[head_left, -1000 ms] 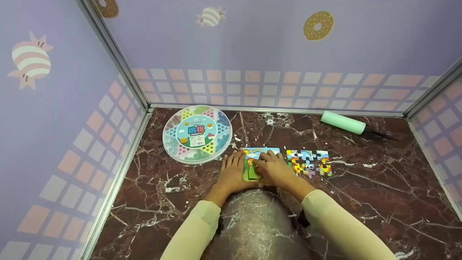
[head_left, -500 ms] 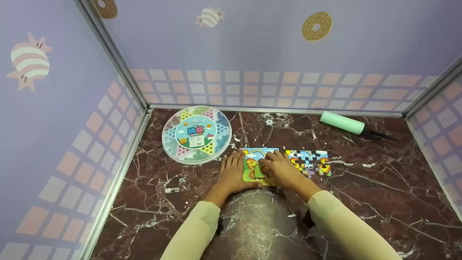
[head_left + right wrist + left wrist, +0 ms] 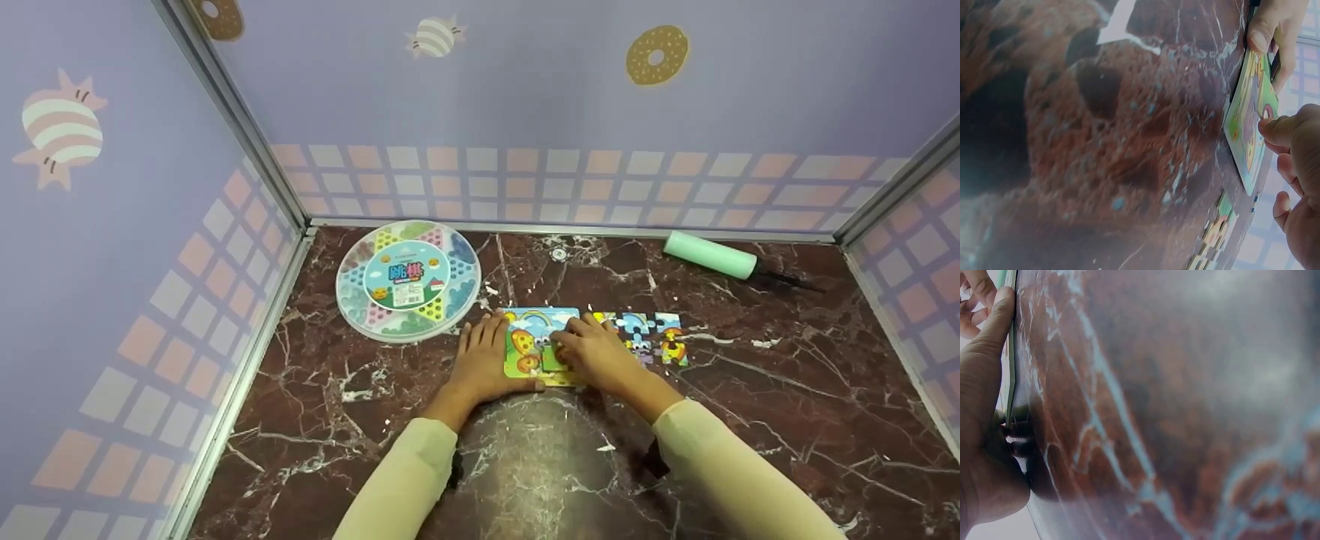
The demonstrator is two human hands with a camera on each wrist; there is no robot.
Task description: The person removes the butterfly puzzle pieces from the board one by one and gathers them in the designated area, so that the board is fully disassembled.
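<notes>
My left hand (image 3: pixel 482 356) rests at the left side of a colourful picture puzzle board (image 3: pixel 525 315), its fingers straight along that edge. In the left wrist view the thumb (image 3: pixel 1000 318) lies against the board's near edge. Over the right part of the board, my right hand (image 3: pixel 600 356) pinches a green puzzle piece (image 3: pixel 553 358); the hand covers part of it. Seen from the right wrist, thumb and forefinger (image 3: pixel 1280 130) hold the piece at the board's surface. Several interlocking puzzle pieces (image 3: pixel 670 349) lie flat to the right of the board, partly behind the right hand.
A round Chinese checkers set (image 3: pixel 409 281) lies behind the left hand. Toward the back right is a mint green hand pump (image 3: pixel 710 255) with a black end. Purple patterned walls (image 3: pixel 525 97) enclose the dark red marbled tabletop (image 3: pixel 360 450) at the back and sides.
My right hand has slid to the right across the board with the green piece, exposing more of the board's picture. The left hand has stayed in place.
</notes>
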